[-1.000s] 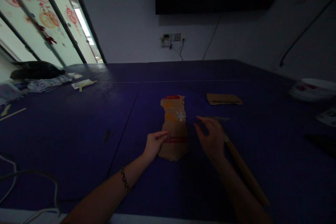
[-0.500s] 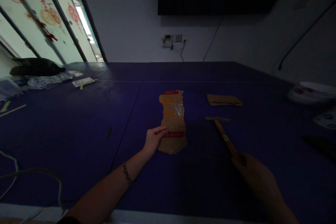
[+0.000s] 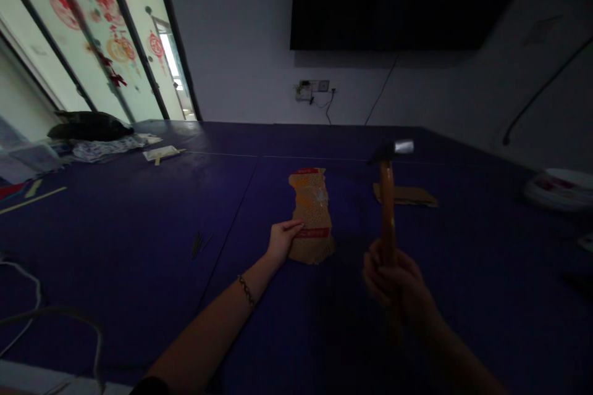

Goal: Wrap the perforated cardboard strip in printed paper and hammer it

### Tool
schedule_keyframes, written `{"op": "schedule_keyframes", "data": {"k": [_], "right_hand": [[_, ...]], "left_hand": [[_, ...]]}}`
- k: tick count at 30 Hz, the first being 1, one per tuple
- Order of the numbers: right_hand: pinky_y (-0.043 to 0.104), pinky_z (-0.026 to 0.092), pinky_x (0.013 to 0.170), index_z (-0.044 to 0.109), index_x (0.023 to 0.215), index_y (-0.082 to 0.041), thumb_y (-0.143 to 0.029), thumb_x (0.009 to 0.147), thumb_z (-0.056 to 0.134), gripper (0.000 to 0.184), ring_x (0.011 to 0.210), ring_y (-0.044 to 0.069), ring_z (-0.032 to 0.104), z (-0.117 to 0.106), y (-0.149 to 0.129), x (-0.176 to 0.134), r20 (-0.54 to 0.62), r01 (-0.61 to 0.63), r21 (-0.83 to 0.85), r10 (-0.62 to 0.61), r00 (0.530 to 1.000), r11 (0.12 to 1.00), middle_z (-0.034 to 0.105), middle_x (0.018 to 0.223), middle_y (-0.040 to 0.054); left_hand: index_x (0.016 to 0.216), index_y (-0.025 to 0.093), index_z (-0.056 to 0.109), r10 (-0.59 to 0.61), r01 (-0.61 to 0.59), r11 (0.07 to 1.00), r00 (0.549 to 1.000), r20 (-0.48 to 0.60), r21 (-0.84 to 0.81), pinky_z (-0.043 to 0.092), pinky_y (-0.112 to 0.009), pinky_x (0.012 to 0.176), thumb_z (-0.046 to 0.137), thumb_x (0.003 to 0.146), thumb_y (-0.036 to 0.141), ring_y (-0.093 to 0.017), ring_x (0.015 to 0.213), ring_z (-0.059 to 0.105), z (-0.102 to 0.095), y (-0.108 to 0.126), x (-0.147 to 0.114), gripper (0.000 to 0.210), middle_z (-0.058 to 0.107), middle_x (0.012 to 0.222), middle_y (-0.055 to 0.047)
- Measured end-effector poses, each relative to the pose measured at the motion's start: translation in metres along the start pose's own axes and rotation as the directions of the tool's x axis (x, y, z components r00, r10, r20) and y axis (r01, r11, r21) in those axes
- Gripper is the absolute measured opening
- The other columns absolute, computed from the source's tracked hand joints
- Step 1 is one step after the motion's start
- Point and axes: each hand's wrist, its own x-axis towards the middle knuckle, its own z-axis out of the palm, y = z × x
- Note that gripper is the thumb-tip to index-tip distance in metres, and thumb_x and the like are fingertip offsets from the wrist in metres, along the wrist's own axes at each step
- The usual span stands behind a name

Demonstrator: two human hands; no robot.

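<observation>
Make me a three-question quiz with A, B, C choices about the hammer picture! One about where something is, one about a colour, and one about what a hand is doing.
1. Where does the left hand rest?
A. on the near left edge of the cardboard strip
B. on the black bag
C. on the white cable

2. What colour is the table top?
A. green
B. dark blue-purple
C. yellow

3. How is the hammer in the right hand?
A. lying flat on the table
B. raised, head up, off the table
C. stuck through the strip

Answers:
1. A, the fingertips lie on the strip's edge by its red band.
2. B, the whole surface around the strip looks dark blue-purple.
3. B, the fist grips the wooden handle and the metal head stands high above it.
</observation>
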Motion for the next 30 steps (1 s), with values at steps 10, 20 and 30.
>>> {"op": "schedule_keyframes", "data": {"k": [10, 20, 30], "right_hand": [[0.018, 0.029, 0.032, 0.047, 0.090, -0.019, -0.047, 0.057, 0.066, 0.047, 0.034, 0.006, 0.040, 0.035, 0.097, -0.051, -0.067, -0.266, 0.115, 0.274, 0.959, 0.957, 0.052, 0.051, -0.0052], [0.022, 0.042, 0.045, 0.050, 0.100, -0.022, -0.048, 0.054, 0.068, 0.055, 0.051, 0.012, 0.053, 0.047, 0.110, -0.059, -0.147, -0.368, 0.266, 0.415, 0.898, 0.891, 0.059, 0.070, -0.0001], [0.026, 0.045, 0.049, 0.047, 0.102, -0.020, -0.050, 0.063, 0.061, 0.051, 0.053, 0.013, 0.055, 0.041, 0.109, -0.066, -0.027, -0.251, 0.067, 0.253, 0.967, 0.966, 0.060, 0.069, 0.0024]], "left_hand": [[0.074, 0.015, 0.070, 0.043, -0.043, 0.999, 0.999, -0.014, -0.020, 0.045, -0.030, 0.073, 0.069, 0.054, 0.024, -0.016, 0.074, 0.061, -0.008, 0.004, 0.005, 0.022, 0.069, 0.086, -0.006], [0.074, 0.015, 0.070, 0.047, -0.049, 0.995, 0.999, 0.017, 0.089, 0.044, -0.030, 0.075, 0.067, 0.055, 0.023, -0.017, 0.075, 0.060, -0.012, 0.003, 0.009, 0.021, 0.069, 0.079, -0.006], [0.077, 0.013, 0.070, -0.007, 0.007, 1.000, 0.999, 0.035, -0.008, 0.046, -0.029, 0.070, 0.069, 0.052, 0.024, -0.016, 0.072, 0.060, -0.011, -0.001, 0.009, 0.027, 0.069, 0.082, -0.007]]}}
